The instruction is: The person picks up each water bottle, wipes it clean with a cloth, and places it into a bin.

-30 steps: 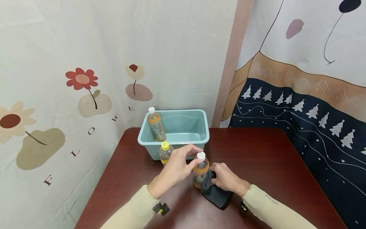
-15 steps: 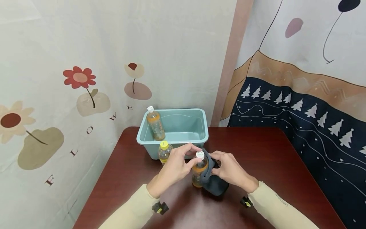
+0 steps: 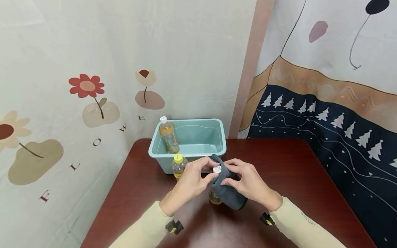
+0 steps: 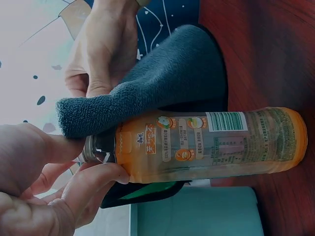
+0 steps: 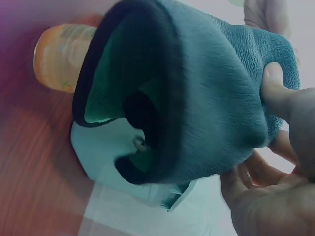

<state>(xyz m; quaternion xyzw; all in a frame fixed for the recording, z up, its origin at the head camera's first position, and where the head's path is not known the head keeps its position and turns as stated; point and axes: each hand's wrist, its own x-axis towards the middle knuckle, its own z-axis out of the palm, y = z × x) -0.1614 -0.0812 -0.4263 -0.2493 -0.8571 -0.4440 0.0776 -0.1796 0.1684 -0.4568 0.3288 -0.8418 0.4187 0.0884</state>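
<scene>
My left hand [image 3: 190, 179] pinches the neck of an upright plastic bottle of orange-labelled drink [image 4: 187, 145], just under its white cap [image 3: 216, 169]. The thumb and fingers of my right hand [image 3: 250, 182] pinch a dark grey-blue cloth [image 3: 230, 197] with a black edge. In the head view, the cloth drapes against the bottle's right side, its upper fold up beside the cap, and hides most of the bottle. The left wrist view shows the bottle's barcode side uncovered. Seen from the right wrist, the cloth's lower part curls open and shows a green inside.
Behind the hands, a light blue plastic bin [image 3: 201, 155] stands at the table's back, with another white-capped orange-labelled bottle [image 3: 169, 137] leaning inside. A yellow-capped bottle [image 3: 179, 167] stands before the bin, left of the hands. The reddish-brown table [image 3: 279, 162] meets printed fabric walls.
My right hand has raised the cloth from low beside the bottle up along its right side to the cap, covering more of it. The left hand stays at the bottle's neck.
</scene>
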